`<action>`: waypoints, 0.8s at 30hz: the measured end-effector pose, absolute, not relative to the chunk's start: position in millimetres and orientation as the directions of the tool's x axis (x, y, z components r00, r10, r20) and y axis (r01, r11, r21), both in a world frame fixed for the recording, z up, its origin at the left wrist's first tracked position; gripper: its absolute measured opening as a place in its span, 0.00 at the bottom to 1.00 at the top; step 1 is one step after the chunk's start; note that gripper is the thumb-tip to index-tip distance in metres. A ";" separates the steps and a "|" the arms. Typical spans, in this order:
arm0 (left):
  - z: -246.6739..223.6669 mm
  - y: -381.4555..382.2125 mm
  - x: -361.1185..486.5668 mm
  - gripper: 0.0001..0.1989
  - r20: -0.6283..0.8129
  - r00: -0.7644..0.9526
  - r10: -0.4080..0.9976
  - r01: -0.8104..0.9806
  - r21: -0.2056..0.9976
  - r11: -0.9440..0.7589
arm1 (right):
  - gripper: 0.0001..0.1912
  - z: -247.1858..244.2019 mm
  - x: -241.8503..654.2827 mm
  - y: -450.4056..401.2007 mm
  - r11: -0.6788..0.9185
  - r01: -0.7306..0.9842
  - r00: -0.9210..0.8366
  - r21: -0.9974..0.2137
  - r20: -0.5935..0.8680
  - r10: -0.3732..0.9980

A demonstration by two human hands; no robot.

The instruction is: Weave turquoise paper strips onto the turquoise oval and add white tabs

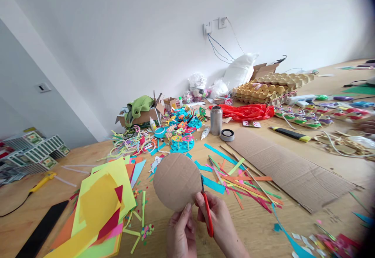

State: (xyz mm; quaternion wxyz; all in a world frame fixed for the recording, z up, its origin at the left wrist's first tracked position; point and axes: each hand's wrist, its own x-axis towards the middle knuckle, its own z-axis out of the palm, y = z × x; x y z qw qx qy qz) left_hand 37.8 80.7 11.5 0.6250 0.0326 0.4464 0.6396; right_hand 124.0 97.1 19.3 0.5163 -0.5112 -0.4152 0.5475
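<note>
Over the table [269, 236], left hand [182, 226] pinches a disc [175, 180], right hand [217, 212] grips scissors [208, 212] pointing away lengthwise.

colored paper [98, 201] and egg trays [260, 92] show a craft workshop.

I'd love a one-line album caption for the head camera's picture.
Left hand steadying a cardboard disc, right hand holding red-handled scissors at its edge, coloured paper strips nearby.
</note>
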 end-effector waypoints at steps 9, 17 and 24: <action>8.0 79.8 37.3 0.24 -0.513 -0.212 0.832 -0.756 0.626 0.193 | 0.33 16.3 122.9 97.2 -0.127 -0.155 0.069 -0.980 -0.139 0.988; 16.2 80.7 37.8 0.25 -0.529 -0.199 0.825 -0.765 0.610 0.206 | 0.32 12.9 123.0 96.2 -0.107 -0.151 0.076 -0.983 -0.120 0.990; 16.2 80.2 37.9 0.26 -0.512 -0.221 0.830 -0.733 0.648 0.205 | 0.33 15.4 121.9 96.5 -0.144 -0.169 0.082 -0.975 -0.160 0.984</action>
